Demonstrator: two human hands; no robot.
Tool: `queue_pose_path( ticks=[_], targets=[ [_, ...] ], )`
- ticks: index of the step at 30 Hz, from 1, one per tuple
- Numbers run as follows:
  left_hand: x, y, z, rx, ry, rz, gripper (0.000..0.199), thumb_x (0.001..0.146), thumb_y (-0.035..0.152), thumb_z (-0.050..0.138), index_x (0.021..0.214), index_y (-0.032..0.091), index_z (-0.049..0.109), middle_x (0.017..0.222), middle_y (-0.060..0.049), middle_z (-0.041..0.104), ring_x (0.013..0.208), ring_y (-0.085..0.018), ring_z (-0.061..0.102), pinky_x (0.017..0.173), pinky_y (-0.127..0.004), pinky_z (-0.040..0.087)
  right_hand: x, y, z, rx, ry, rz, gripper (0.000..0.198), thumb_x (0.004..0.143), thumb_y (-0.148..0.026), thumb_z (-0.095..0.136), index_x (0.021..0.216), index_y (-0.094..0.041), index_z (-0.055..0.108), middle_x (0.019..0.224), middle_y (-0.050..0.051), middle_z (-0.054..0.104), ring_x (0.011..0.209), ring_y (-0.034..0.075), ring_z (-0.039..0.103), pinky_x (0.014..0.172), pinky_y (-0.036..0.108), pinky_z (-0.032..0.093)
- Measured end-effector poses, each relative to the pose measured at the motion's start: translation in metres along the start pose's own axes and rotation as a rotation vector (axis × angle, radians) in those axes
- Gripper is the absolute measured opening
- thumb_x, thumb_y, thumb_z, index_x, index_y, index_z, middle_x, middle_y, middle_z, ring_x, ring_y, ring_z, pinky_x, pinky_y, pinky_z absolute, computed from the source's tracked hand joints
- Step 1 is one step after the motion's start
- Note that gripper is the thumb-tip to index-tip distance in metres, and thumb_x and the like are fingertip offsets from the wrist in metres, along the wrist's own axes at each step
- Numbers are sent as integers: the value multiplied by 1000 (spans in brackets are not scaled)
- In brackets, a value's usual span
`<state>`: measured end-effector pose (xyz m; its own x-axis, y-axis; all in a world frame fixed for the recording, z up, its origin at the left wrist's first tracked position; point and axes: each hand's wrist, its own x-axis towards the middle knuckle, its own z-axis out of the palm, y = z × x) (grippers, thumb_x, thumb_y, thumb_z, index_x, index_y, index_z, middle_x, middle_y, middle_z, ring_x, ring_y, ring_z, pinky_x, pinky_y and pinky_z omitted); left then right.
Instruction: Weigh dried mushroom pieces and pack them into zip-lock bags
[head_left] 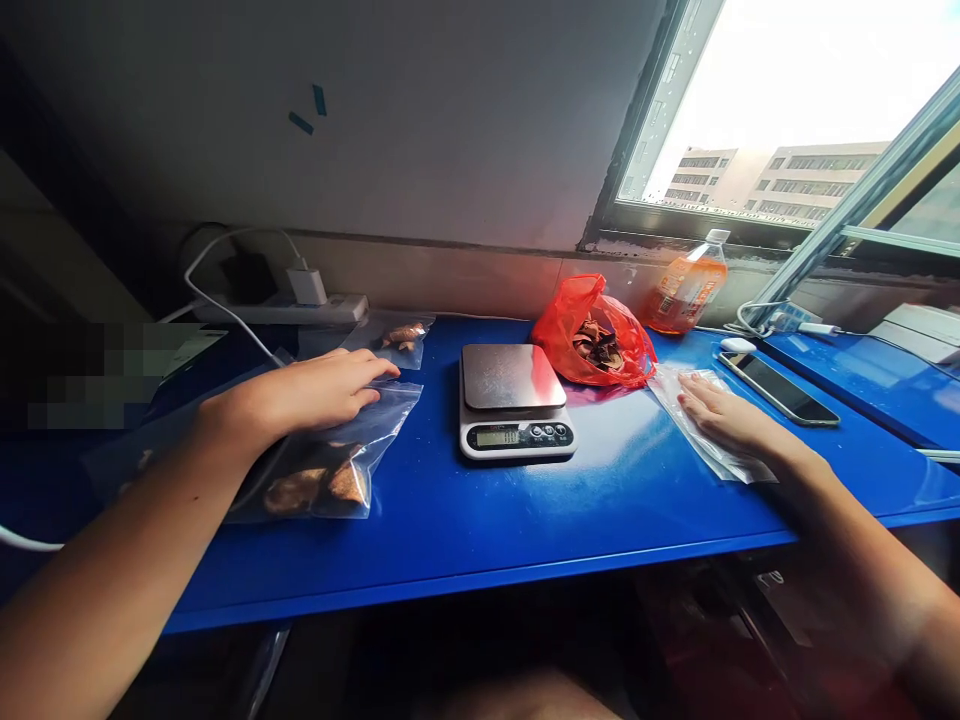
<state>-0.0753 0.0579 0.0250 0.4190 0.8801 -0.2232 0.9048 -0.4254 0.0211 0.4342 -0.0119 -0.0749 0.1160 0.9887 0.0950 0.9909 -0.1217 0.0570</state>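
My left hand (322,390) is open, fingers stretched out over a clear zip bag (386,410) that holds brown dried pieces (349,482). Behind it lies a second clear bag (415,347) with a few more brown pieces inside. My right hand (712,412) rests flat and open on a stack of clear plastic bags (694,440). Between the hands stands a white kitchen scale (517,400) with a bare steel plate; its display seems to read zero. Just behind the scale, a red plastic bag (551,330) gapes open on dark dried slices (596,347).
A phone (780,387) lies on the blue table (450,550), right of my right hand. A bottle of orange drink (686,285) stands by the window. At the back left are a power strip (345,308), a white charger (307,284) and its cable.
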Motion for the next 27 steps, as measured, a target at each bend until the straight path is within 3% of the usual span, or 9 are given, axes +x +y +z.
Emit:
queue_pose_path(
  ticks=[3,6,8,11,14,17,23,27],
  targets=[
    [4,-8,4,12,0,15,52,83,41,42,128,21,57,138,-10,54,125,-28,52,103,-37,42,3,-7,-29,25,130,65,60,97,-44,31,138,-7,54,139,18,56,127,30,55,107,38,44],
    [7,-13,8,-6,25,31,43,79,46,48,114,23,61,125,-10,59,110,-29,59,87,-37,48,6,-38,-70,156,464,120,52,95,-42,40,131,-11,60,125,16,67,111,29,65,96,37,49],
    [10,-14,10,-8,43,41,37,79,47,49,105,23,61,116,-10,61,103,-29,60,80,-36,48,7,-77,-93,267,631,10,45,94,-39,44,124,-14,65,116,14,71,97,25,70,90,36,51],
    [13,-12,13,15,58,48,25,81,43,48,92,22,58,104,-10,64,95,-27,61,75,-36,47,7,-149,-107,469,704,-356,35,93,-35,48,115,-15,68,103,10,74,94,22,70,86,35,52],
    [16,-11,16,24,85,73,20,83,41,47,83,23,56,98,-9,64,92,-27,61,73,-36,46,5,-212,-96,478,616,-708,25,94,-34,51,107,-24,69,98,5,74,89,21,68,82,37,52],
    [16,-11,18,4,104,92,21,84,41,47,89,24,58,101,-8,65,92,-26,61,73,-36,46,-1,-242,-79,486,539,-870,22,94,-33,52,107,-25,68,90,4,73,83,21,66,78,37,50],
    [20,-12,21,37,117,94,19,84,39,46,86,24,59,97,-7,68,88,-25,64,70,-35,46,-13,-235,-67,780,481,-800,16,93,-25,52,98,-22,67,86,3,73,74,16,66,69,30,51],
    [23,-13,22,32,113,47,22,85,42,45,84,25,58,96,-8,68,87,-27,64,68,-37,45,-16,-238,-64,825,420,-821,15,93,-25,52,96,-23,66,85,3,74,73,16,67,67,29,52]
  ],
)
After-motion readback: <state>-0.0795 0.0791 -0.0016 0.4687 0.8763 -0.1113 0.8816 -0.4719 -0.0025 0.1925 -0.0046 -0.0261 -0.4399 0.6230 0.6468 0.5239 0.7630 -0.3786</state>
